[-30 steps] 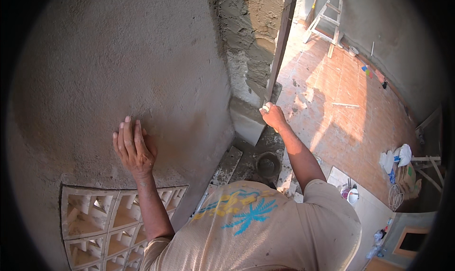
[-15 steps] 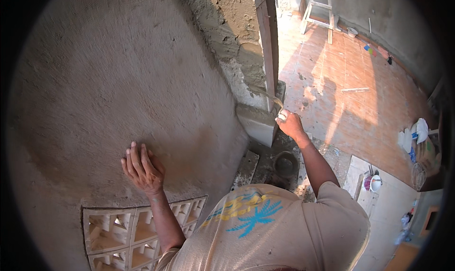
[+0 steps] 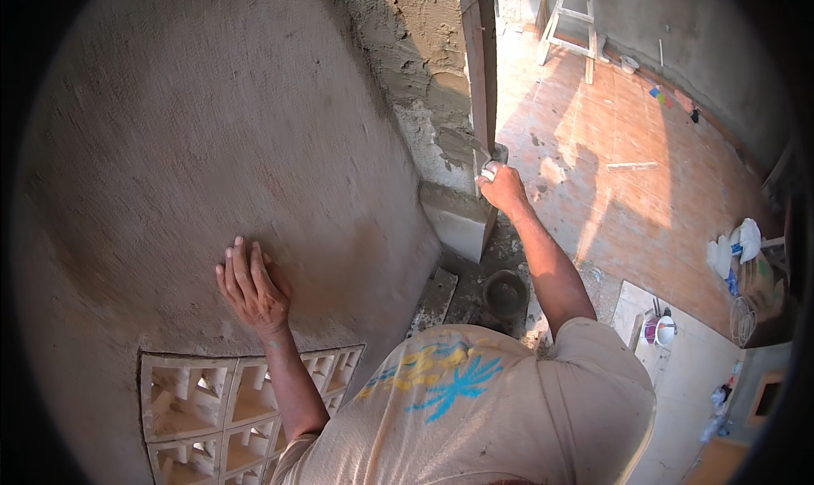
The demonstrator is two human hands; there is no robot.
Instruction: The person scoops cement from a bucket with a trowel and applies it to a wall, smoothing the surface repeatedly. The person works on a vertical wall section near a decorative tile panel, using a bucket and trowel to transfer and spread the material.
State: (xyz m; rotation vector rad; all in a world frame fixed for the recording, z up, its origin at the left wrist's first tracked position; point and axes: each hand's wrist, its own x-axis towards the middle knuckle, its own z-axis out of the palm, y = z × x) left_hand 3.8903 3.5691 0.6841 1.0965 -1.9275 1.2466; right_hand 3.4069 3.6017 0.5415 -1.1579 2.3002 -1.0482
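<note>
My left hand (image 3: pixel 254 292) lies against the grey plastered wall (image 3: pixel 212 146), its fingers stretched upward, above the vent blocks (image 3: pixel 188 393). My right hand (image 3: pixel 507 188) is closed round the pale handle of a trowel (image 3: pixel 487 158). Most of the trowel's blade is hidden by the hand and the board edge. That hand is at the lower end of a long upright board (image 3: pixel 482 78), set along the edge of a column with rough wet mortar (image 3: pixel 424 44). Bare, paler patches show low on the column, just above its block-like base (image 3: pixel 454 222).
On the floor below stands a round dark bucket (image 3: pixel 506 292). A white pail (image 3: pixel 660 329) with tools sits on pale boards to the right. Farther off are a ladder (image 3: pixel 570 23), a broom (image 3: pixel 543 10) and a loose strip (image 3: pixel 632 165) on the tiled floor.
My right hand has moved up and slightly left with the trowel, closer to the board. My left hand stays on the wall. The view has shifted slightly.
</note>
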